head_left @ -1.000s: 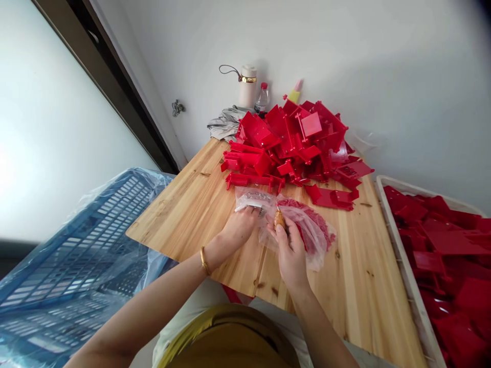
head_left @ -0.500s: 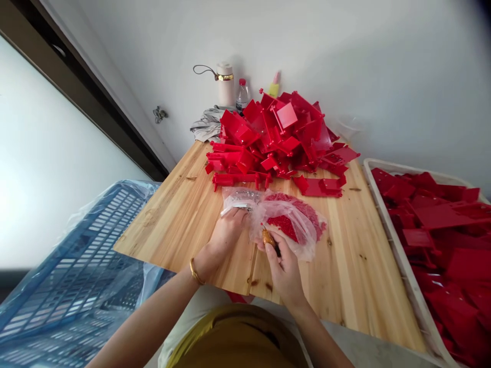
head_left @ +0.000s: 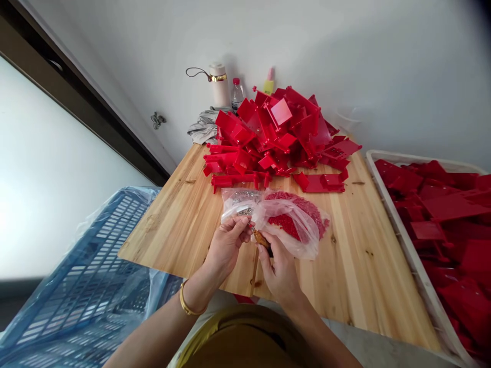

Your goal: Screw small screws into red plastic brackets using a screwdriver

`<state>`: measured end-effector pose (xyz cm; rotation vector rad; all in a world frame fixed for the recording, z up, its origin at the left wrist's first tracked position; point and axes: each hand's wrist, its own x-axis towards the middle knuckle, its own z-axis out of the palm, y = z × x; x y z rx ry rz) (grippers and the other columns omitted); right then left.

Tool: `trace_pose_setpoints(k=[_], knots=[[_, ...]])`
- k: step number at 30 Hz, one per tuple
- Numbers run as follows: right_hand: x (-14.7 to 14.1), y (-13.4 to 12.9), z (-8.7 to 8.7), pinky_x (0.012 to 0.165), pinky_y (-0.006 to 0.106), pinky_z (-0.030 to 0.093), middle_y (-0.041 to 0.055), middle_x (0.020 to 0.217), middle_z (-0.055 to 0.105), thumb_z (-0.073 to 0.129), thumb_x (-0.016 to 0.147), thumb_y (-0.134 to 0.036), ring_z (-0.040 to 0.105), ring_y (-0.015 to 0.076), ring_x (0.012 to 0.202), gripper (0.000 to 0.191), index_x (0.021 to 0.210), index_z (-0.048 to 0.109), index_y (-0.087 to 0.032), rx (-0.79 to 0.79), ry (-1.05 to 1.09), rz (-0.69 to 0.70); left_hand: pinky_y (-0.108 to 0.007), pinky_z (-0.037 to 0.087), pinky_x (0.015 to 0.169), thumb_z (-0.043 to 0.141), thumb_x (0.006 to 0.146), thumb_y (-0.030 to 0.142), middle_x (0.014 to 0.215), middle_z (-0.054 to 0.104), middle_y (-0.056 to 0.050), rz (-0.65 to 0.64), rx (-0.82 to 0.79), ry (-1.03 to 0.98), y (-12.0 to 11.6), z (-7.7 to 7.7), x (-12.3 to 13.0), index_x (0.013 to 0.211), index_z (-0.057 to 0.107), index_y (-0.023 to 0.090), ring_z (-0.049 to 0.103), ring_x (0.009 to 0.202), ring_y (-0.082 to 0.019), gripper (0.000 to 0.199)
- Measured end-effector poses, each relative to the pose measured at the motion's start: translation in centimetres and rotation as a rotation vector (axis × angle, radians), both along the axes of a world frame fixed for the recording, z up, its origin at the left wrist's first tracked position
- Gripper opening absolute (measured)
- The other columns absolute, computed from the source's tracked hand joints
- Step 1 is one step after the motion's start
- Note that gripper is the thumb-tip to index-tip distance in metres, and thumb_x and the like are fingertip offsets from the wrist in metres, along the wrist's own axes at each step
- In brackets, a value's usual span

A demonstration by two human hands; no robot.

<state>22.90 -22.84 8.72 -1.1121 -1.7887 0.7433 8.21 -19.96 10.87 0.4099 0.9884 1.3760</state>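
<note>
My right hand (head_left: 278, 268) is wrapped round the amber-and-black handle of a screwdriver (head_left: 262, 239), its tip pointing up and left. My left hand (head_left: 227, 243) is closed in a pinch at that tip; what its fingers hold is too small to make out. A spot of red shows by the tip. Just beyond the left fingers lies a clear plastic bag of small silver metal pieces (head_left: 244, 196). Another clear bag with tiny red pieces (head_left: 307, 209) lies beyond the right hand. Both bags rest on the wooden table (head_left: 164, 220).
Red plastic parts (head_left: 280, 133) are heaped at the table's back. Behind them stand a cream flask (head_left: 220, 89), a small bottle (head_left: 237, 94) and a yellow-pink bottle (head_left: 269, 82). A white crate (head_left: 402, 255) of red parts stands right, a blue crate (head_left: 76, 291) left.
My left hand has come out of the bag of silver pieces and back to the screwdriver's tip. My right hand has shifted slightly left with the screwdriver.
</note>
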Motion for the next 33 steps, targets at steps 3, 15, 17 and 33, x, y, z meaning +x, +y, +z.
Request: trace_pose_setpoints(k=[3,15,17,33], knots=[[0.0,0.0,0.0,0.093,0.035,0.058,0.0113,0.118,0.07,0.047,0.101,-0.014,0.068,0.0205,0.11,0.033,0.132,0.053,-0.019,0.01,-0.011,-0.009,-0.018,0.044,0.057,0.085,0.074,0.031,0.076,0.07,-0.003,0.009,0.005,0.019,-0.1,-0.3,0.1,0.087,0.076,0.013,0.058,0.064,-0.008,0.024],[-0.3,-0.2,-0.1,0.087,0.035,0.059,0.0127,0.112,0.07,0.045,0.1,-0.011,0.069,0.0219,0.105,0.034,0.133,0.051,-0.017,0.108,-0.1,-0.042,-0.022,0.047,0.063,0.079,0.08,0.036,0.076,0.069,-0.001,0.072,0.105,0.257,-0.8,-0.5,0.4,0.09,0.078,0.016,0.056,0.064,-0.009,0.022],[-0.4,-0.2,-0.1,0.087,0.034,0.059,0.0126,0.112,0.07,0.045,0.101,-0.012,0.069,0.0218,0.105,0.033,0.133,0.052,-0.018,0.113,-0.086,-0.046,-0.022,0.047,0.065,0.075,0.085,0.037,0.076,0.068,-0.002,0.066,0.13,0.289,-1.1,-0.6,0.4,0.091,0.077,0.017,0.056,0.065,-0.009,0.022],[0.9,-0.1,-0.3,0.093,0.038,0.06,0.0121,0.121,0.072,0.052,0.102,-0.035,0.071,0.0242,0.11,0.032,0.129,0.059,-0.021,-0.316,0.318,0.013,-0.053,0.039,0.104,0.063,0.088,0.021,0.119,0.067,-0.019,-0.174,0.441,2.03,10.9,1.4,-8.0,0.118,0.065,0.013,0.056,0.117,-0.037,0.031]])
